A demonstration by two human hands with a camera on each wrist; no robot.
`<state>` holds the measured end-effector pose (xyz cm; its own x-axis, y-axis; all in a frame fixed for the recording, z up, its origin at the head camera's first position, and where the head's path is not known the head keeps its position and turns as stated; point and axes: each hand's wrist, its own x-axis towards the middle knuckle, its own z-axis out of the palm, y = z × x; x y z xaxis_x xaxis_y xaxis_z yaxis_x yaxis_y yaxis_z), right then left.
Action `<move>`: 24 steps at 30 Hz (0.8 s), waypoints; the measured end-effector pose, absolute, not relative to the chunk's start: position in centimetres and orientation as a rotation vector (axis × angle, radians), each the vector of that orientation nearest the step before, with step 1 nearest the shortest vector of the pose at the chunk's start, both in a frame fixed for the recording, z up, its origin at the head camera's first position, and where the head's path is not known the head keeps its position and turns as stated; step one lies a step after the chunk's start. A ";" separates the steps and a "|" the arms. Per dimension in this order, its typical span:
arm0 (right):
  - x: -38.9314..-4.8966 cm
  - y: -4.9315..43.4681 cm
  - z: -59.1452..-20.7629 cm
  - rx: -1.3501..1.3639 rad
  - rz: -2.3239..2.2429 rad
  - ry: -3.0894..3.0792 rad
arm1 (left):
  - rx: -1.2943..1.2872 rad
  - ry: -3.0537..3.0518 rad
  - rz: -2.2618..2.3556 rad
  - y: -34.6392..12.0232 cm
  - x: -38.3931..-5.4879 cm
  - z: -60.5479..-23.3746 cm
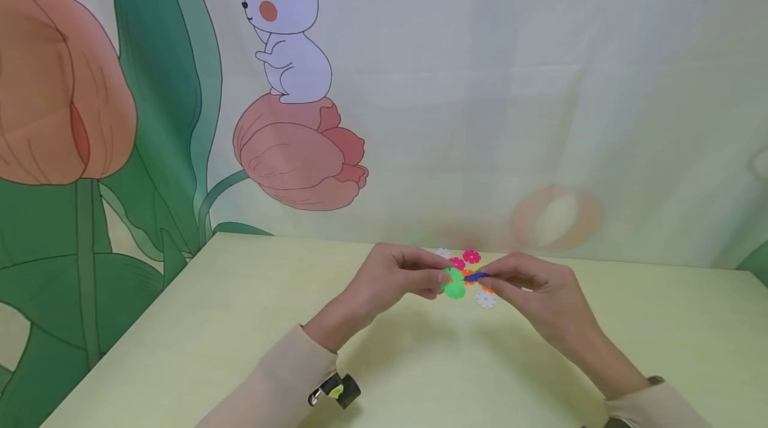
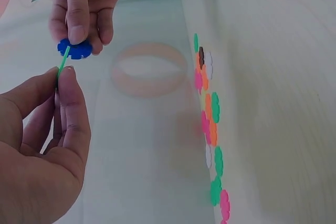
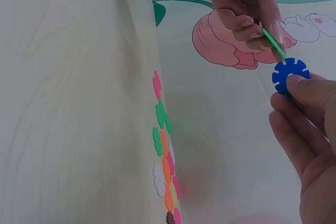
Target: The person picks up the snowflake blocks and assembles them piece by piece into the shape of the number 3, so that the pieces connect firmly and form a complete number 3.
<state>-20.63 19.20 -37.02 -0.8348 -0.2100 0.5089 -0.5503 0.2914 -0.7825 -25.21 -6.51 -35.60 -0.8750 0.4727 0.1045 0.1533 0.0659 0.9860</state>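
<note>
Our left grip (image 1: 396, 273) pinches a green disc (image 1: 454, 273), our right grip (image 1: 543, 288) a notched blue disc (image 3: 284, 72), above the table (image 1: 240, 321), edges apparently meeting. We judge that slotting is underway; next move calls for aligned notches, gentle pushing.

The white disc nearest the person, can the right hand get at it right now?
Probably yes: the white disc looks uncovered on the table, close to the right hand, though that hand now pinches the blue disc.
</note>
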 end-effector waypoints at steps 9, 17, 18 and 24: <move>-20.8 18.8 -37.3 0.754 1.393 -2.210 | 0.613 2.120 1.877 -6.4 -25.1 -35.4; -20.8 18.7 -37.4 0.810 1.362 -2.149 | 0.608 2.099 1.882 -6.4 -25.0 -35.3; -20.8 18.6 -37.4 0.824 1.354 -2.138 | 0.610 2.089 1.886 -6.4 -25.0 -35.3; -21.0 18.3 -37.5 0.850 1.290 -2.066 | 0.601 2.036 1.908 -6.5 -24.9 -35.1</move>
<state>-20.97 18.32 -37.45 -0.6459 -0.2204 0.7309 -0.7535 0.3378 -0.5640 -24.90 -6.45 -35.12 -0.8721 0.4839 0.0732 0.1044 0.0379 0.9938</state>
